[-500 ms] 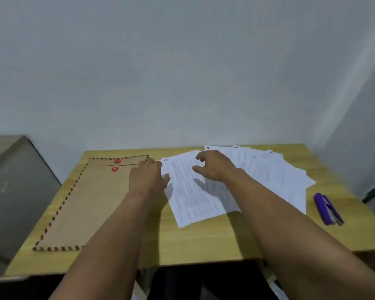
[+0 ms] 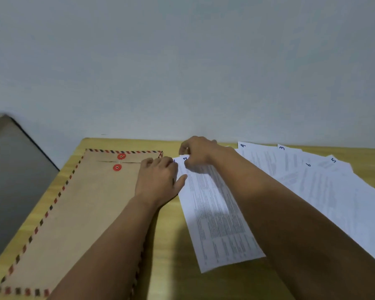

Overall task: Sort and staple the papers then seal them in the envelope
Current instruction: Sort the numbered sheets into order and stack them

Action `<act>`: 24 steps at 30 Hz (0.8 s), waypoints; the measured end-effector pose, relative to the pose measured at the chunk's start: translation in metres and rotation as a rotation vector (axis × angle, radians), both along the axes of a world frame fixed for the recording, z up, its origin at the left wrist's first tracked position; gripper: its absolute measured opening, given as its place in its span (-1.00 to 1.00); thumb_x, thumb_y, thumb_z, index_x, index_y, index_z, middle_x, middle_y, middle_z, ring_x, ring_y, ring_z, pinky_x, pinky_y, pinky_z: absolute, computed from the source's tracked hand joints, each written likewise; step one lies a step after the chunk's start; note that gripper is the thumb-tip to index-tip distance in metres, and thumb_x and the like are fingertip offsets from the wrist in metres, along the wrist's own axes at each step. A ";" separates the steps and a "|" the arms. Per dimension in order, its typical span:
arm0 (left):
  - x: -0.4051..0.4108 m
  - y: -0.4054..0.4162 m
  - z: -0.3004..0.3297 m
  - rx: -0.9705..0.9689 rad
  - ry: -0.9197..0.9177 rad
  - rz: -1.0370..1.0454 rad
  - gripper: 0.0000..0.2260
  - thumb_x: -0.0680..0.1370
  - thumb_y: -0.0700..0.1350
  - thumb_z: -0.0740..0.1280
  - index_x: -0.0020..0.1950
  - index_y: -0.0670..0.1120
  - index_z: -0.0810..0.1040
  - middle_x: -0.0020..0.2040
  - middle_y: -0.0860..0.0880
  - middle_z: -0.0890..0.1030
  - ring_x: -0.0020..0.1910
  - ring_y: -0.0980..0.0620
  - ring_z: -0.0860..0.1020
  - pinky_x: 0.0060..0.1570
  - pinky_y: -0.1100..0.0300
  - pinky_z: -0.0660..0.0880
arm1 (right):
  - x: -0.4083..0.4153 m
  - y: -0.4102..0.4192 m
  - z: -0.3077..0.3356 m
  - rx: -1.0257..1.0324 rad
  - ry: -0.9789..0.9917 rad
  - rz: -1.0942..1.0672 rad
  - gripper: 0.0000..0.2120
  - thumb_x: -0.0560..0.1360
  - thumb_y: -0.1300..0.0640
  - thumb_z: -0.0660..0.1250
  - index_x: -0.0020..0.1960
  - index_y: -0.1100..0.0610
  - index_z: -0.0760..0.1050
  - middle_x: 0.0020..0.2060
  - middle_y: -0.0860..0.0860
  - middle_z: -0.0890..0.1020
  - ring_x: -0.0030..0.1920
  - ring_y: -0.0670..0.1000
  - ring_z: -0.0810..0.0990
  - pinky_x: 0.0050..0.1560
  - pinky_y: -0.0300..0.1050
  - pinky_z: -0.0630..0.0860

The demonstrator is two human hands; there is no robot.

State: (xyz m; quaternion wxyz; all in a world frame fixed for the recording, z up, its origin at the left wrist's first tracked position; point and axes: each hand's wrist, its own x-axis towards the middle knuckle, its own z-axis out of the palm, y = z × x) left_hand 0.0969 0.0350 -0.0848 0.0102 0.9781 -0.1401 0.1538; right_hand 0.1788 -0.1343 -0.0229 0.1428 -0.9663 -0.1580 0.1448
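A brown envelope with a red and blue striped border and two red string buttons lies flat on the left of the wooden table. A printed front sheet lies in the middle, its top corner marked with a handwritten number. My right hand pinches that sheet's top edge with curled fingers. My left hand rests palm down across the envelope's right edge, and its thumb touches the sheet's left edge. Several numbered sheets are fanned out on the right, partly hidden by my right forearm.
The table stands against a plain pale wall. A grey surface lies lower down, to the left of the table. The fanned sheets run out of frame at the right edge.
My right hand has moved from the sheet's middle to its top edge and pinches it. My left hand stays by the envelope's edge. The purple stapler at right is out of view now.
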 end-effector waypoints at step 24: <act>-0.035 -0.028 0.069 -0.867 0.285 -0.016 -0.78 0.55 0.03 0.37 0.09 -0.02 0.73 -0.03 0.10 0.74 -0.03 0.11 0.68 0.06 -0.02 0.63 | -0.035 -0.043 0.083 0.303 -0.319 0.032 -0.95 0.49 0.04 0.45 -0.08 -0.05 0.70 -0.03 -0.21 0.73 0.13 -0.14 0.63 0.33 0.17 0.38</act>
